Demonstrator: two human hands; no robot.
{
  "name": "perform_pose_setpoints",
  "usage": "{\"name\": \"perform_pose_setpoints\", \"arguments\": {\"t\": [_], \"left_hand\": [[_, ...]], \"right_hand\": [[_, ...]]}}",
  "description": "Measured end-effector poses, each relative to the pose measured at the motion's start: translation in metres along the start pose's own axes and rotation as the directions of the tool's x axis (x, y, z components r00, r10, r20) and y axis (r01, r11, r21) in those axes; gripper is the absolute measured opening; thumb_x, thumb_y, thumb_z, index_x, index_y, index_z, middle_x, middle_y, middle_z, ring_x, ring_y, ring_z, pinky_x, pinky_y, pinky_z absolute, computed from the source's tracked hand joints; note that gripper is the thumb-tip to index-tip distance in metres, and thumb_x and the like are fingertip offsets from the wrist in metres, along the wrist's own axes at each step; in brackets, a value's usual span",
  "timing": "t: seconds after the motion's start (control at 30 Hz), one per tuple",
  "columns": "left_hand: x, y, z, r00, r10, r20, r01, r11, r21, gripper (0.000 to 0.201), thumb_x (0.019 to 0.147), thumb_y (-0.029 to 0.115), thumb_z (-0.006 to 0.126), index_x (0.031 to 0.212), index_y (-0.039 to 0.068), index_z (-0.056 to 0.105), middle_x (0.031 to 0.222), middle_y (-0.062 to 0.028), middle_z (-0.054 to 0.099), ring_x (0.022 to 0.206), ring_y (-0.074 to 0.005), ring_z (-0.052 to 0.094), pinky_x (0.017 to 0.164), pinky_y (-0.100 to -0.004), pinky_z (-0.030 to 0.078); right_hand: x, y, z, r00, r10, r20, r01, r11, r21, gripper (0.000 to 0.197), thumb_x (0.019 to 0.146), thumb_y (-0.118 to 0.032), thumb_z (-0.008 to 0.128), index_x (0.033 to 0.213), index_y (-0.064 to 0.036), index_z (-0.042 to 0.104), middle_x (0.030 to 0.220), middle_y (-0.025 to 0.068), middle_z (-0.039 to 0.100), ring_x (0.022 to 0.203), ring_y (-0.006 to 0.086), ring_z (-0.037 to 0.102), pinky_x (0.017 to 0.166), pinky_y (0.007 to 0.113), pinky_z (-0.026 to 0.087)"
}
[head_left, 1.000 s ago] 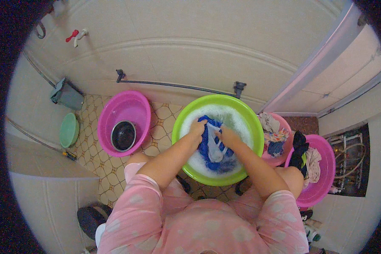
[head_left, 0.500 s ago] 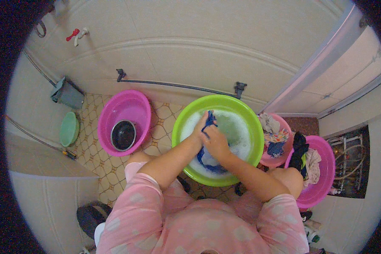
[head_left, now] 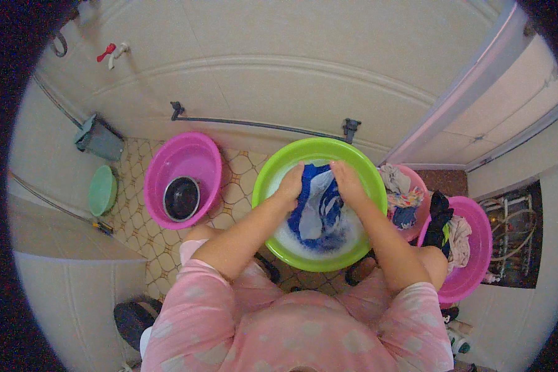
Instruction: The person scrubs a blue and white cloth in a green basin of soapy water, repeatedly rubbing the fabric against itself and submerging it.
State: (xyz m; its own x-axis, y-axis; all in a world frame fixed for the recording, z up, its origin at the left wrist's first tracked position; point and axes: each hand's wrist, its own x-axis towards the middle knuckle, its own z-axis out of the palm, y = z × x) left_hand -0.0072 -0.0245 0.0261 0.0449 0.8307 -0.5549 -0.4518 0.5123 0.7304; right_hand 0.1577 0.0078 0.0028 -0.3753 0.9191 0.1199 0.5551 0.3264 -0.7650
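Observation:
Between my two hands hangs a wet blue garment with pale grey-white patches (head_left: 317,204), spread out over a lime-green basin (head_left: 259,214). My left hand (head_left: 291,184) grips its upper left edge, and my right hand (head_left: 348,180) pinches the upper right edge. The garment's lower part lies in white suds (head_left: 280,232) inside the basin. What kind of garment it is cannot be made out.
Left of the green basin stands a pink tub (head_left: 214,146) holding a dark round pan (head_left: 181,197). On the right, a pale pink basin (head_left: 420,223) and a magenta basin (head_left: 477,266) hold clothes. A low pipe (head_left: 260,126) runs along the wall.
My hands have moved apart from each other. The blue garment, bunched between them before, is now opened out and shows its pale patches.

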Motion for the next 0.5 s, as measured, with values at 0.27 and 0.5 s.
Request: {"name": "perform_pose_setpoints", "arguments": {"t": [0.27, 0.5], "left_hand": [[0.02, -0.011, -0.032, 0.904, 0.406, 0.131, -0.368, 0.587, 0.721, 0.041, 0.085, 0.023, 0.046, 0.123, 0.01, 0.038, 0.118, -0.0136, 0.045, 0.108, -0.0261, 0.043, 0.094, -0.0364, 0.032], [0.029, -0.02, -0.033, 0.774, 0.589, 0.232, -0.456, 0.265, 0.849, 0.049, 0.072, 0.017, 0.061, 0.119, 0.014, 0.044, 0.121, -0.0212, 0.036, 0.112, -0.0356, 0.036, 0.096, -0.0392, 0.028]], "right_hand": [[0.0, -0.009, -0.023, 0.914, 0.397, 0.085, -0.352, 0.669, 0.655, 0.05, 0.088, -0.042, 0.036, 0.113, 0.0003, 0.046, 0.111, 0.0112, 0.051, 0.095, 0.0205, 0.048, 0.083, 0.032, 0.037], [-0.003, 0.024, -0.021, 0.949, 0.257, -0.182, -0.223, 0.956, 0.189, 0.027, 0.078, -0.023, 0.057, 0.094, -0.0022, 0.05, 0.082, 0.0089, 0.051, 0.075, 0.0192, 0.05, 0.068, 0.031, 0.041]]}}
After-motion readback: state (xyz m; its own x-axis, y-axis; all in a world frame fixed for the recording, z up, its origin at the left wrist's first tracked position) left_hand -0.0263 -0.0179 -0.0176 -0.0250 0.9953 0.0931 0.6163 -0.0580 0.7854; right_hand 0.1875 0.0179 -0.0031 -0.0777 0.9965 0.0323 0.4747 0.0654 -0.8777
